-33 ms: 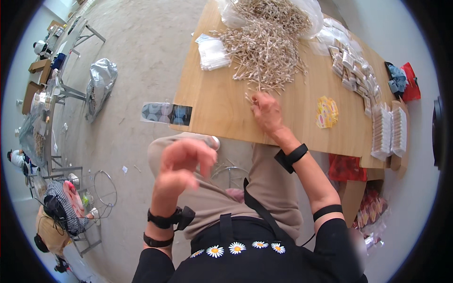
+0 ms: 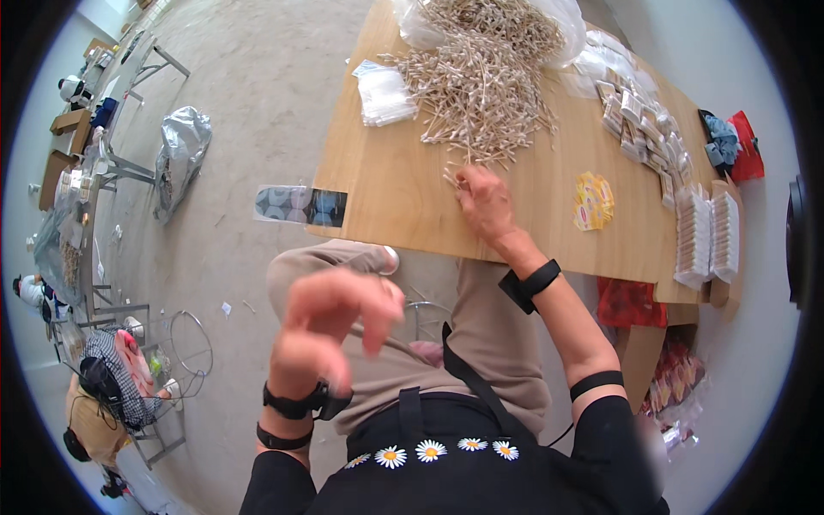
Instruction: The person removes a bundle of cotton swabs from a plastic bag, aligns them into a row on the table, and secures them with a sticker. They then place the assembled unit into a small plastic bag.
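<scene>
Plainly, the right hand (image 2: 485, 202) rests low over the wooden tabletop (image 2: 378, 184), back upward, its fingers curled down and bunched at the tips. The forearm slants inward from the lower right, the wrist above the table's near edge, with a black strap and device (image 2: 532, 286) around it. At the fingertips lie a few loose, thin, white-tipped cotton swabs (image 2: 451, 178); whether the fingers pinch any of them is unclear.

The left hand (image 2: 335, 322) is raised above the lap, well apart from the table and blurred. Its forearm stands nearly upright, fingers arched forward and thumb held away from them, with nothing visible in the gap. 2 black bands circle this forearm, the upper carrying a device.

Just beyond the right hand spreads a large heap of pale cotton swabs (image 2: 485, 94), running back to a clear plastic bag (image 2: 562, 30). A stack of clear plastic sleeves (image 2: 386, 96) touches the heap's left side. To the right lies a small pile of yellow printed cards (image 2: 594, 202), and past it a jumble of clear, white-edged boxes (image 2: 635, 116). Nearer the right edge, 2 rows of clear packs (image 2: 693, 240) stand side by side.

Farther left, a silver plastic sack (image 2: 182, 146) sits on the grey floor (image 2: 245, 112).
</scene>
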`<state>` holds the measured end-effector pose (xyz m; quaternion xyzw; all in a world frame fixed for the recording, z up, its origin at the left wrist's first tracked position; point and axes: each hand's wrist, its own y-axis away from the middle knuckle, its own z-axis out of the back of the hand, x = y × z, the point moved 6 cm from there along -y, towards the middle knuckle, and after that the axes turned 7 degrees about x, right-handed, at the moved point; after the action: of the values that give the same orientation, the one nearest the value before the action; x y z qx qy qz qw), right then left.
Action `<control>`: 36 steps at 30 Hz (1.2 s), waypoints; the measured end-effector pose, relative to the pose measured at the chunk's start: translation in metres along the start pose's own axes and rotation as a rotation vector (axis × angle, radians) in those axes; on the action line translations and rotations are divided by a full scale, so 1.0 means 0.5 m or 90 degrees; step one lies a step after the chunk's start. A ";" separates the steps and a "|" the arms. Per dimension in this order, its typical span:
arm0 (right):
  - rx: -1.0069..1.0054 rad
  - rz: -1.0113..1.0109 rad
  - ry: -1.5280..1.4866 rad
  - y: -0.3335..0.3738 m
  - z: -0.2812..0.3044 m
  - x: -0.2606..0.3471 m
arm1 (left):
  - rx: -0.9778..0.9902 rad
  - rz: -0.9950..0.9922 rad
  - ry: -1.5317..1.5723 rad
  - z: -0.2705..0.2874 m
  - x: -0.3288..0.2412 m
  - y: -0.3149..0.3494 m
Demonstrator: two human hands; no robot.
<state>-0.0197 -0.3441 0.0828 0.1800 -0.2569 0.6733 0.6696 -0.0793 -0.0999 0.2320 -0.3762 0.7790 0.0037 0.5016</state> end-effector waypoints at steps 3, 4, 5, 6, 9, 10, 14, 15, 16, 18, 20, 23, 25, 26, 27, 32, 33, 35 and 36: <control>0.006 0.116 -0.036 0.000 -0.015 0.049 | 0.311 -0.067 0.028 -0.111 -0.104 -0.045; 0.004 0.105 -0.025 0.010 -0.012 0.031 | 0.362 -0.090 0.063 -0.134 -0.111 -0.059; -0.002 0.096 -0.033 0.017 -0.010 0.021 | 0.366 -0.089 0.068 -0.154 -0.119 -0.075; -0.006 0.088 -0.041 0.024 -0.008 0.013 | 0.365 -0.096 0.079 -0.173 -0.128 -0.088; -0.035 0.003 -0.013 0.033 0.014 0.001 | 0.292 -0.147 0.075 -0.225 -0.135 -0.088; -0.034 0.005 -0.015 0.035 0.013 0.004 | 0.224 -0.192 0.064 -0.228 -0.142 -0.086; 0.030 0.059 0.007 0.039 -0.011 0.032 | 0.217 -0.184 0.107 -0.244 -0.147 -0.088; 0.037 0.065 -0.014 0.039 -0.017 0.040 | 0.205 -0.202 0.117 -0.246 -0.148 -0.086; 0.037 0.063 -0.013 0.039 -0.020 0.042 | 0.194 -0.218 0.128 -0.244 -0.149 -0.085; 0.058 0.032 -0.059 0.035 -0.028 0.035 | 0.264 -0.224 0.126 -0.230 -0.140 -0.086; 0.037 -0.013 -0.089 0.030 -0.024 0.008 | 0.443 -0.150 0.134 -0.187 -0.111 -0.071; 0.018 -0.036 -0.111 0.023 -0.030 0.005 | 0.153 0.058 -0.113 -0.105 -0.037 -0.064; 0.008 -0.027 -0.097 0.025 -0.025 0.003 | 0.007 0.220 -0.442 -0.027 0.033 -0.052; 0.003 -0.039 -0.104 0.027 -0.022 -0.001 | -0.019 0.237 -0.625 0.018 0.093 -0.043; -0.001 -0.048 -0.117 0.025 -0.023 0.000 | -0.002 0.230 -0.813 0.041 0.133 -0.031; -0.008 -0.021 -0.081 0.037 -0.025 0.013 | 0.046 0.181 -1.074 0.094 0.263 -0.033; -0.008 -0.015 -0.072 0.038 -0.025 0.015 | 0.054 0.198 -1.084 0.101 0.282 -0.036; -0.011 -0.015 -0.079 0.038 -0.025 0.009 | 0.064 0.213 -1.095 0.112 0.303 -0.042; -0.013 -0.014 -0.086 0.039 -0.026 0.006 | 0.068 0.210 -1.118 0.115 0.310 -0.042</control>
<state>-0.0377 -0.3336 0.0723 0.2209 -0.3066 0.6493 0.6601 -0.0552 -0.1831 0.0895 -0.0971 0.1577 0.3261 0.9270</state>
